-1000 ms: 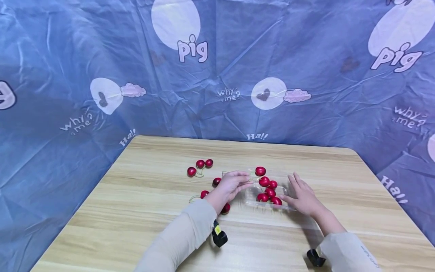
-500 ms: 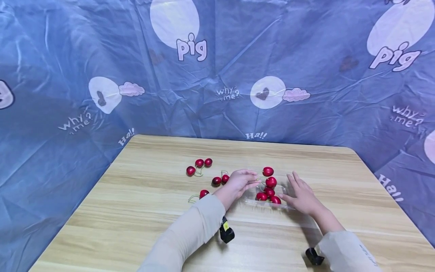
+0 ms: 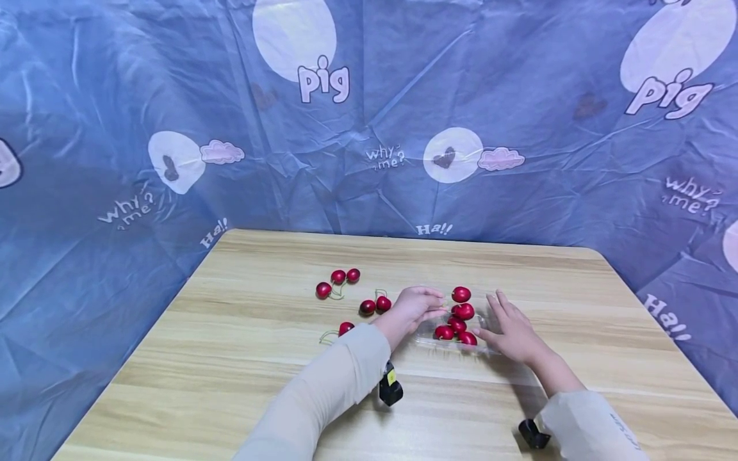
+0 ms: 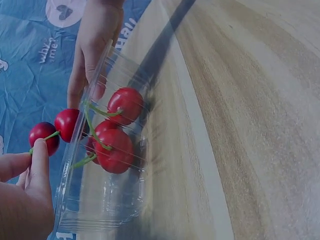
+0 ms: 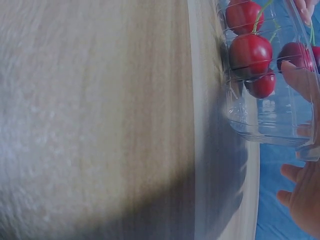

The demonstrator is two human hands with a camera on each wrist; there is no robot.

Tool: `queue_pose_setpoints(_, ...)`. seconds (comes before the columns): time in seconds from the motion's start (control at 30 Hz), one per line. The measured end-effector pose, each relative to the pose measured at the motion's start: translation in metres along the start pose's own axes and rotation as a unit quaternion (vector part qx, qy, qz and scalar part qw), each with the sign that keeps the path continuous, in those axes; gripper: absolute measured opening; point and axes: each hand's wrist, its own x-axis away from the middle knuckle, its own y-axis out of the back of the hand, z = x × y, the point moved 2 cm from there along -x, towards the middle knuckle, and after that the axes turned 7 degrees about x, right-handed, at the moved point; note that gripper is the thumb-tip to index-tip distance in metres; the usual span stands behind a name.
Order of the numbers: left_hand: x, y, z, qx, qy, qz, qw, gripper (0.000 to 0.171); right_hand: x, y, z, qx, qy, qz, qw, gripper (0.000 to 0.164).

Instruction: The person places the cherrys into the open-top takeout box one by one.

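Note:
My left hand (image 3: 414, 308) pinches green stems between thumb and fingertips; a pair of red cherries (image 4: 44, 136) hangs from them over the clear plastic box (image 4: 106, 200). Inside the box lie three more cherries (image 3: 457, 325) with stems, bunched toward its near side. My right hand (image 3: 514, 331) rests at the box's right end with fingers straight and spread. Its thumb (image 5: 299, 79) reaches over the end wall, while the other fingers stay outside. Part of the box's left side is hidden behind my left hand in the head view.
On the wooden table (image 3: 219, 358), left of the box, lie three joined cherries (image 3: 338, 276), a pair of cherries (image 3: 367, 308) and another cherry (image 3: 346, 328) partly behind my left sleeve. A blue printed cloth (image 3: 346, 192) hangs behind the table.
My left hand has moved right, carrying the pinched cherries farther over the box and slightly lower. A cherry pair on the table has come into view behind it. My right hand stays put.

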Motion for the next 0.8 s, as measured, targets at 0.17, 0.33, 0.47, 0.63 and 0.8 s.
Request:
queue_pose_setpoints(0.17,-0.003,-0.003,-0.001,-0.031,0.007,0.007,0.9995,0.023,0.000,0.000,0.000,-0.001,-0.001,0.002,1.000,0.082)
queue_pose_setpoints(0.33,-0.006,-0.005,-0.002,-0.048,0.025,0.013,0.9984,0.024,0.001,0.000,0.000,-0.002,-0.001,0.002,1.000,0.081)
queue_pose_setpoints(0.47,-0.009,-0.008,-0.002,-0.068,0.033,0.011,0.9970,0.021,0.001,0.000,0.000,-0.006,0.000,0.002,1.000,0.080)
queue_pose_setpoints(0.63,-0.010,-0.011,-0.002,-0.097,0.039,0.005,0.9945,0.015,0.001,0.001,0.000,-0.010,0.000,0.002,1.000,0.080)
queue_pose_setpoints(0.8,-0.009,-0.014,-0.002,-0.117,0.040,-0.002,0.9924,0.014,0.001,0.002,-0.002,-0.015,-0.003,0.002,1.000,0.081)
